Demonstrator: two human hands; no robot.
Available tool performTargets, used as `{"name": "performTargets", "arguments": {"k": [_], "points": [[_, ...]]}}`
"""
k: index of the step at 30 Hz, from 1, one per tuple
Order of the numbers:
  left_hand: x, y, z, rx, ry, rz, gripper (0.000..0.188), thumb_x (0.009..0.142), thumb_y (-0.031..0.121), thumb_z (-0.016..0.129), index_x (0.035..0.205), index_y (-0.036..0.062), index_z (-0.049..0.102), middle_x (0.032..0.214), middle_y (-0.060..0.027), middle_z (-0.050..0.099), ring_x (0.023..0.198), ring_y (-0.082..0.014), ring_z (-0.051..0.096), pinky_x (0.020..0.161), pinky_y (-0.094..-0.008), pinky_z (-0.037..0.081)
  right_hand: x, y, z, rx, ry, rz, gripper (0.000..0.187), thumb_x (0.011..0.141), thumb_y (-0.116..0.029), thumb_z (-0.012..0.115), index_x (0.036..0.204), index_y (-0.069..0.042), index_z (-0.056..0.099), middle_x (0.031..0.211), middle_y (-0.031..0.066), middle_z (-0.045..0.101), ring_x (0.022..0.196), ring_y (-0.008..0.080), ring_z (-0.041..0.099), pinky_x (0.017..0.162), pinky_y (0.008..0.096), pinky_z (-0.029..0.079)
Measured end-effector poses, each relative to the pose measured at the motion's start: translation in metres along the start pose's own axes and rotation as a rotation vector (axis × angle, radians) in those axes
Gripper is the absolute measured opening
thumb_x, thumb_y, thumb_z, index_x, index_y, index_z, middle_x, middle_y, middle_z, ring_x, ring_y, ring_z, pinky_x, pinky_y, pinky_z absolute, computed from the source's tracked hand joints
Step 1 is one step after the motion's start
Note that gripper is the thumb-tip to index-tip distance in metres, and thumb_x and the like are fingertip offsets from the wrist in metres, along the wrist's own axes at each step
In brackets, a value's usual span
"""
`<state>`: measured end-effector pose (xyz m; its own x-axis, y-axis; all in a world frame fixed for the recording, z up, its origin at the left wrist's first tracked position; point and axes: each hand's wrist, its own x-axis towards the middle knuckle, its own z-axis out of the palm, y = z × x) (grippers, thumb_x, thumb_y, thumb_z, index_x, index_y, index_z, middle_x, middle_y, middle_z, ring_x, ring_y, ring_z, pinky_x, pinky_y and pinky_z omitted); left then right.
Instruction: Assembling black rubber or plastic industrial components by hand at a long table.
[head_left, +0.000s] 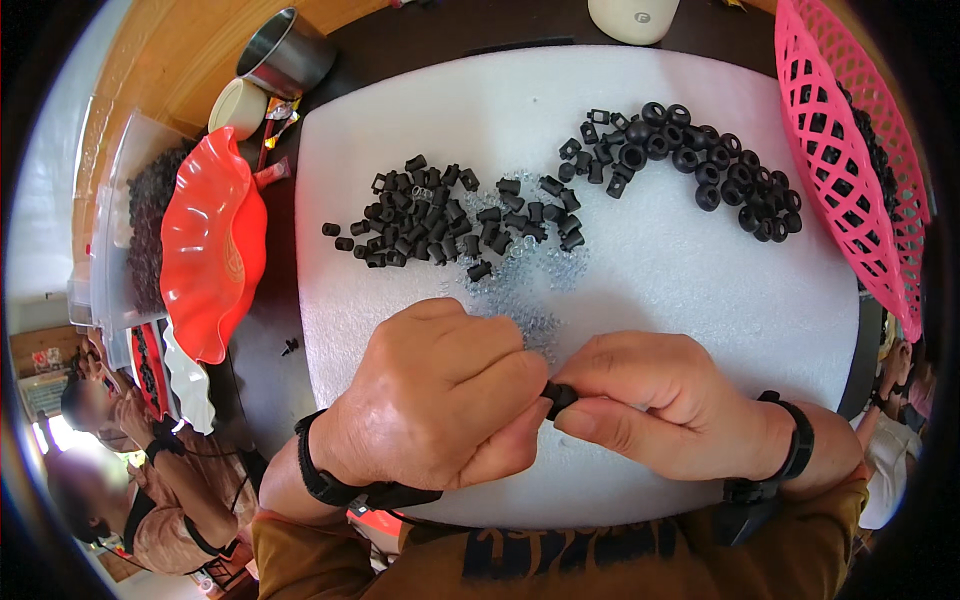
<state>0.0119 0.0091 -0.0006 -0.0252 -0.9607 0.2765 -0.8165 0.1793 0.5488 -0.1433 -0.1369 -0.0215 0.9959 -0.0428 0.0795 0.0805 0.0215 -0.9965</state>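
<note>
Part (562, 398), black, between both hands (445, 395) (660, 405)

Beyond the hands (440, 395) (655, 405) I see matt, rubbery-looking pieces (437, 252) on grainy foam (700, 290), and to the hands' left a glossy plastic dish (215, 245) and shiny metal cup (288, 58).

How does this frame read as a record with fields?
left hand: curled, at a small black rounded part
right hand: pinching the same part
surface: white foam-like sheet
left of centre: small black cylindrical pieces
centre: scattered tiny transparent bits
upper right: black round pieces with holes
right edge: pink lattice plastic basket
left side: red wavy-rimmed dish
</note>
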Motion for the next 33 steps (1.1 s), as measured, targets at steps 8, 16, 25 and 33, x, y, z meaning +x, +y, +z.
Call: {"name": "performTargets", "arguments": {"k": [8,16,25,33], "points": [[0.003,0.011,0.0,0.115,0.071,0.0,0.018,0.058,0.012,0.065,0.065,0.0069,0.049,0.058,-0.0029,0.037,0.045,-0.0195,0.042,0.043,-0.0317,0.032,0.001,-0.002,0.002,-0.378,0.109,-0.205,0.014,0.079,-0.009,0.068,0.088,-0.001,0.06,0.076,0.01,0.057,0.067,0.0277,0.055,0.057,0.0358,0.045],[0.005,0.007,0.004,0.109,0.162,0.011,0.029,0.056,0.011,0.067,0.082,0.0019,0.06,0.071,-0.0071,0.05,0.051,-0.0218,0.05,0.048,-0.0327,0.038,0.001,0.0,0.001,-0.465,0.167,-0.304,0.017,0.078,-0.011,0.068,0.088,-0.001,0.06,0.08,0.0103,0.057,0.069,0.0274,0.056,0.061,0.036,0.047],[0.003,0.01,-0.001,0.151,0.089,0.03,0.036,0.055,0.008,0.069,0.089,0.0004,0.06,0.076,-0.0077,0.052,0.055,-0.0222,0.053,0.051,-0.0329,0.04,0.001,-0.001,-0.005,-0.391,0.105,-0.26,0.02,0.08,-0.01,0.068,0.095,0.002,0.064,0.083,0.0127,0.062,0.07,0.0267,0.06,0.062,0.0336,0.05],[0.001,0.018,0.002,0.233,0.106,0.012,0.027,0.064,0.011,0.06,0.087,-0.0027,0.061,0.075,-0.0115,0.054,0.054,-0.025,0.051,0.051,-0.036,0.041,0.002,0.002,-0.004,-0.465,0.147,-0.319,0.022,0.077,-0.011,0.07,0.094,0.002,0.064,0.082,0.0126,0.062,0.069,0.0271,0.061,0.061,0.0339,0.049]]}}
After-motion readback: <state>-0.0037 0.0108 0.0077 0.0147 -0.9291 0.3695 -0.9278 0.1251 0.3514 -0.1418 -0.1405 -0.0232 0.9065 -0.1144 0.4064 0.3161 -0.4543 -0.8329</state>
